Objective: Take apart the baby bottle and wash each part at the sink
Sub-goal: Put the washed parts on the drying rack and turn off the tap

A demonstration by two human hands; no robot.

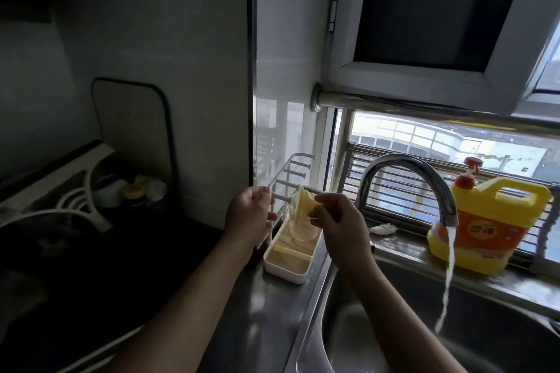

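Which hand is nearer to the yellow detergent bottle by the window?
The right hand. It is left of the yellow detergent bottle, by the sink's left rim, pinching a yellow piece; the left hand is farther left, past the white tray.

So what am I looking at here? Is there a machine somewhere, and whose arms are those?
There is no machine. These are a person's two bare arms, filmed by one wide camera worn on their head that looks forward and down, so the arms enter from below. The right hand pinches a floppy yellow piece above a clear cup, which seems to stand in a white rack beside the sink. The left hand is curled by the rack's pegs; I cannot tell whether it grips one. The tap is running, and a yellow soap jug stands on the ledge behind.
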